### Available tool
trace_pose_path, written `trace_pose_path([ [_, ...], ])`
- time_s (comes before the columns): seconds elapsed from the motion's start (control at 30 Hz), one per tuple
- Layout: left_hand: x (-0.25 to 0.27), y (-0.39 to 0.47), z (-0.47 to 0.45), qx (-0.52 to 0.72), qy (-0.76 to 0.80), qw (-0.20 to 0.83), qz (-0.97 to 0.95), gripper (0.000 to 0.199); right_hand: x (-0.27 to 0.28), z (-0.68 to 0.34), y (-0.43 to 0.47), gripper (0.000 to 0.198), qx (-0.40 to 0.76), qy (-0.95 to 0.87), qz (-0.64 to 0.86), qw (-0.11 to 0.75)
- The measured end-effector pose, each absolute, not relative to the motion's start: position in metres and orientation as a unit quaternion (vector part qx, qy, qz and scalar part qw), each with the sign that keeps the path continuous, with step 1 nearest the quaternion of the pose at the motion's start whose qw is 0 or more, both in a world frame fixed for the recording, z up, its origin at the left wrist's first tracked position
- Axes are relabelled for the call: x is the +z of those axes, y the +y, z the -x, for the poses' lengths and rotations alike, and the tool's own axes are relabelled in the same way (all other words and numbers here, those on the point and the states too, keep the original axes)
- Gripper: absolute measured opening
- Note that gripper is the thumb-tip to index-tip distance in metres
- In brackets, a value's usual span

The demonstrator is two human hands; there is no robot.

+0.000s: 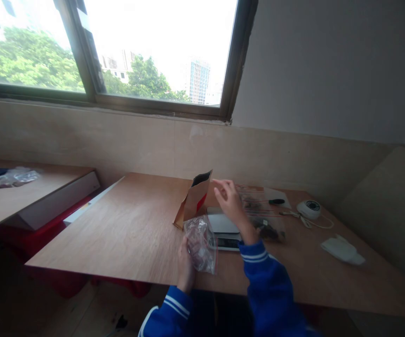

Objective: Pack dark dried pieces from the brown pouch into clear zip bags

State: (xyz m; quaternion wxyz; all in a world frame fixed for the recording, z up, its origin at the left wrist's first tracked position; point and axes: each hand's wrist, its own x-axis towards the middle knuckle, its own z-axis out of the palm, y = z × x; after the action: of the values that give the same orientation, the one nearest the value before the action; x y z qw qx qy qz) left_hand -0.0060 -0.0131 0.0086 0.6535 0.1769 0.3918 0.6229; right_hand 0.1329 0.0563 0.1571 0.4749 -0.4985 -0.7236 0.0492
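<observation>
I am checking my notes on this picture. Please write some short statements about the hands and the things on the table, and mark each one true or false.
1. The left hand holds a clear plastic bag. True.
2. The right hand grips a screwdriver. False: it is raised over the scale, holding nothing visible.
3. A brown paper bag stands open on the table. True.
4. The scale lies on the floor. False: it is on the table.

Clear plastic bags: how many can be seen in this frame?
3, perhaps more: one clear bag in the left hand; a zip bag, maybe two overlapping, right of the right hand; a crumpled bag on the far-left desk.
</observation>
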Motion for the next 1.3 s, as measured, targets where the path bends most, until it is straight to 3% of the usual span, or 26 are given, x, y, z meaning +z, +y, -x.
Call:
trace_pose_path([
  [0.07,0.008,-0.013,0.006,0.629,0.385,0.653,-0.169,0.059,0.134,-0.135,0.02,0.032,0.128,-0.699,0.521,0.473],
  [0.2,0.01,-0.014,0.003,0.656,0.352,0.641,-0.189,0.055,0.078,-0.126,-0.047,0.052,0.318,-0.603,0.578,0.448],
  [0.3,0.014,-0.015,0.0,0.651,0.351,0.64,-0.209,0.052,0.048,-0.116,-0.07,0.07,0.403,-0.539,0.574,0.465],
  [0.37,0.018,-0.016,0.0,0.63,0.352,0.652,-0.231,0.054,0.04,-0.115,-0.072,0.068,0.435,-0.506,0.563,0.487],
  [0.47,0.028,-0.019,0.008,0.61,0.404,0.621,-0.281,0.055,0.04,-0.122,-0.067,0.055,0.46,-0.461,0.547,0.526],
  [0.6,0.049,-0.025,0.025,0.564,0.459,0.551,-0.409,0.053,0.051,-0.137,-0.068,0.055,0.494,-0.42,0.522,0.555],
  [1.03,0.093,-0.016,0.029,0.574,0.447,0.495,-0.475,0.046,0.057,-0.153,-0.091,0.046,0.583,-0.475,0.453,0.478],
  [1.17,0.098,-0.016,0.042,0.567,0.459,0.514,-0.451,0.051,0.058,-0.149,-0.091,0.045,0.583,-0.48,0.435,0.49],
  [1.3,0.088,-0.025,0.05,0.544,0.454,0.573,-0.411,0.062,0.053,-0.15,-0.082,0.044,0.518,-0.462,0.456,0.557],
])
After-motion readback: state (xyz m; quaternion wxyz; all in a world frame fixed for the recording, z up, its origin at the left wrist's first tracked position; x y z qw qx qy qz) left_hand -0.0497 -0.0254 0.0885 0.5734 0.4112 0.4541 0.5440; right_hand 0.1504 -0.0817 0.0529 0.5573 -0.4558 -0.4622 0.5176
